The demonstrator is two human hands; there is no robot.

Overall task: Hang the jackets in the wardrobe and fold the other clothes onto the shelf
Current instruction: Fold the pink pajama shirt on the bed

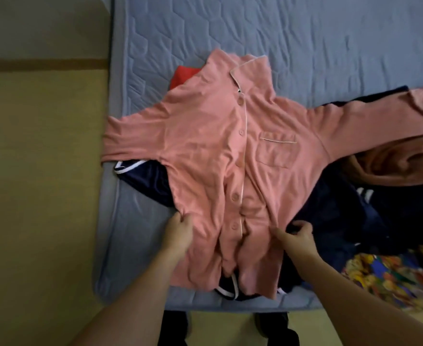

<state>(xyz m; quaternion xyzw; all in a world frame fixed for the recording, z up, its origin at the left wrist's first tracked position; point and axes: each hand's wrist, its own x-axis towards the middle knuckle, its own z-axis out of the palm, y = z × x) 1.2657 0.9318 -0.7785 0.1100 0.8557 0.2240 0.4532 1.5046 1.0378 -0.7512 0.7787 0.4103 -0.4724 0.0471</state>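
**A:** Where is the shirt, and how does it lie?

**B:** A pink button-up shirt is spread face up on a grey-blue quilted mattress, collar pointing away from the person. One sleeve reaches the mattress's left edge; the other stretches off to the right. It rests on top of dark navy clothes.

**A:** What are the hands doing?

**B:** The left hand has its fingers curled, pinching the shirt's left side seam near the hem. The right hand also has curled fingers, gripping the shirt's right edge where it meets the navy fabric. Both bare forearms reach in from the bottom of the view.

**A:** What else is nearby?

**B:** A red garment peeks out beside the collar. A brown garment lies at the right, and a brightly patterned cloth sits at the lower right. The yellowish floor runs along the left of the mattress.
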